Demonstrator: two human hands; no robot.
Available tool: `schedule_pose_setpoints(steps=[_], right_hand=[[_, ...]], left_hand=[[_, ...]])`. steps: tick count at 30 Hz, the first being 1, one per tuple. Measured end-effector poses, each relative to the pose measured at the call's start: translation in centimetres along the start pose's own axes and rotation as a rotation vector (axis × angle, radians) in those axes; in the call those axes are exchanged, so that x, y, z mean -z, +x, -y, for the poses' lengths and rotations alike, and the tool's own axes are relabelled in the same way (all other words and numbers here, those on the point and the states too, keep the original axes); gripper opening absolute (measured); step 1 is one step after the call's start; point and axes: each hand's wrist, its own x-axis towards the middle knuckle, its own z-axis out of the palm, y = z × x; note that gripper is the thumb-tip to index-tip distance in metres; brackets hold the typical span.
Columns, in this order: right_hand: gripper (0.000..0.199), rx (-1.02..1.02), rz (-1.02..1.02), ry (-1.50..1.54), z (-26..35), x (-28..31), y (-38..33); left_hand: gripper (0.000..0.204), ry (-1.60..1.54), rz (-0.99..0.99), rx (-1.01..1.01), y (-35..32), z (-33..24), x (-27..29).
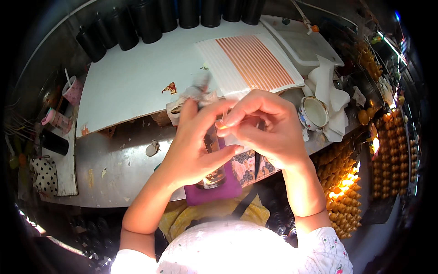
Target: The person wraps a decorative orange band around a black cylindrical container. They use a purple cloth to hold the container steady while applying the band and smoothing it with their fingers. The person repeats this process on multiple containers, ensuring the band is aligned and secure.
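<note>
In front of me a clear glass vessel [212, 180] with a dark, gold-tinted pattern lies tilted over a purple cloth [200, 195]. My left hand [194, 148] curves over it, thumb across its near part and fingers across its far part, partly hiding it. The left index fingertip meets the fingers of my right hand [269, 128]. Those right fingers are pinched together on a small, thin strip, clear with an orange tinge [222, 124]. Just beyond my left fingers is a grey-white crumpled cloth [196, 94], its upper part blurred.
A sheet stack with orange stripes [255, 61] lies on the white board [137, 77]. Black cylinders [146, 23] line its back. To the right are an enamel mug [314, 113], white paper [335, 100], a shallow tray [301, 43] and hanging amber bead strings [388, 155]. A pink cup [72, 91] stands left.
</note>
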Motion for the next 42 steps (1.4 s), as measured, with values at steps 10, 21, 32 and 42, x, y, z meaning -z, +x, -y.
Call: schedule_pose_setpoints(steps=[10,21,32,42], right_hand=[[0.015,-0.277,-0.176,0.490,-4.6,2.2,-1.9],[0.020,0.170,0.316,-0.115,0.2,0.1,1.8],[0.021,0.113,0.266,0.170,-1.7,2.8,1.3],[0.014,0.187,0.229,0.257,-1.8,2.5,2.3]], left_hand=[[0.017,0.143,0.041,0.234,-2.7,1.3,4.2],[0.035,-0.181,0.064,0.348,-0.5,0.1,5.0],[0.043,-0.880,0.467,0.528,-1.1,1.5,5.8],[0.042,-0.137,0.670,0.146,-2.2,1.5,9.6]])
